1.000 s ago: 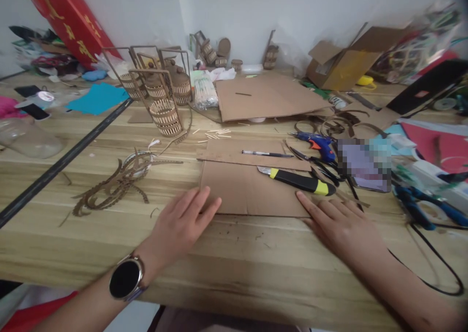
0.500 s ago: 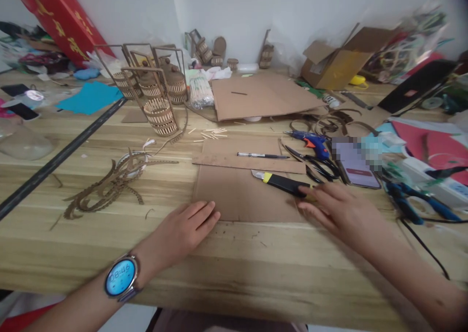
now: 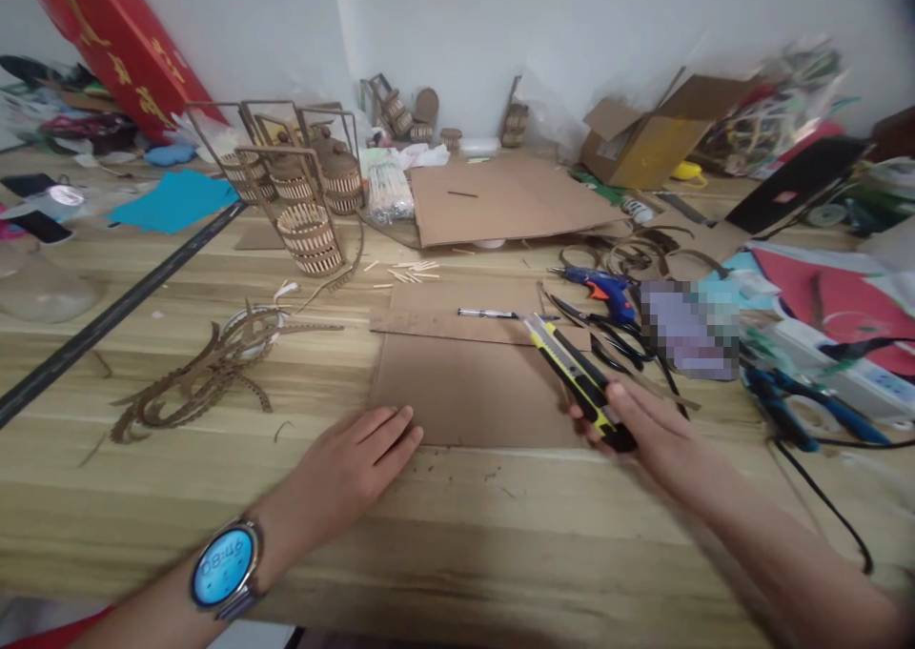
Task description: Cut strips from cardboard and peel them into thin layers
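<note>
A black and yellow utility knife [image 3: 572, 368] is held in my right hand [image 3: 643, 430], tilted, its tip pointing up and left above the cardboard. My left hand [image 3: 368, 454] rests flat, fingers stretched, at the lower left corner of a brown cardboard sheet [image 3: 472, 392]. Across the upper part of that sheet lies a narrow cardboard strip [image 3: 421, 323], with a pen [image 3: 486, 314] on it. Black-handled scissors [image 3: 619, 339] lie right of the strip, partly behind the knife and my right hand.
Curled cardboard strips [image 3: 214, 373] lie at left, near small lidded baskets with tall handles [image 3: 311, 239]. Short sticks [image 3: 415, 273] are scattered behind the sheet. At right are a blue glue gun [image 3: 597, 289], a blurred phone [image 3: 690, 330] and blue-handled pliers [image 3: 779, 406]. A larger cardboard sheet [image 3: 507, 196] lies farther back.
My right hand has picked the utility knife up from the cardboard and turned it, tip upward. My left hand has stayed at the sheet's corner. The view has shifted slightly.
</note>
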`<move>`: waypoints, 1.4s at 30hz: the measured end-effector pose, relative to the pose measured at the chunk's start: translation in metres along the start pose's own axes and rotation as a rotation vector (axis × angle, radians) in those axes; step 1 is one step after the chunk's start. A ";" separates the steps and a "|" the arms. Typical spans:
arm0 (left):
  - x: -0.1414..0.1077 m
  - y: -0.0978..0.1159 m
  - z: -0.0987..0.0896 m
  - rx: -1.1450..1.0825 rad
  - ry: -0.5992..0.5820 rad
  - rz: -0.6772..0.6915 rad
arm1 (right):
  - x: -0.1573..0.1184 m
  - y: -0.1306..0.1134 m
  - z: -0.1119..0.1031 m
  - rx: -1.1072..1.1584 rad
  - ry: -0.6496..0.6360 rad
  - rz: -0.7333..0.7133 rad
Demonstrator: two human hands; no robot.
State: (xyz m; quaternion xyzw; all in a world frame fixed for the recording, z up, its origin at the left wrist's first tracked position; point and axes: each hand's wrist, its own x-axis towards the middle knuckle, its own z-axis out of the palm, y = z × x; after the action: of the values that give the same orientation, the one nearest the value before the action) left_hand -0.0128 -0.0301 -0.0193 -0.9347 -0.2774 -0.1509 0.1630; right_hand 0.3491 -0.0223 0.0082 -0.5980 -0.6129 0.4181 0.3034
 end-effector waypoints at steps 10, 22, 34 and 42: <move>0.035 0.014 -0.023 -0.594 0.053 -0.348 | 0.001 -0.044 0.042 0.913 -0.338 0.212; 0.091 0.031 -0.015 -2.194 0.198 -0.707 | -0.005 -0.051 0.087 1.175 -0.680 0.205; 0.084 0.043 -0.004 -2.334 0.134 -0.644 | -0.016 -0.037 0.092 1.055 -0.618 0.304; 0.086 0.045 -0.008 -2.350 0.130 -0.718 | -0.015 -0.037 0.091 0.961 -0.618 0.271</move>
State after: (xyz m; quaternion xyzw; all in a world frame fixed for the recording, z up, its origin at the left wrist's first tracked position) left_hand 0.0795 -0.0286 0.0101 -0.3750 -0.2059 -0.3915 -0.8147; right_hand 0.2533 -0.0488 0.0004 -0.3166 -0.3327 0.8391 0.2917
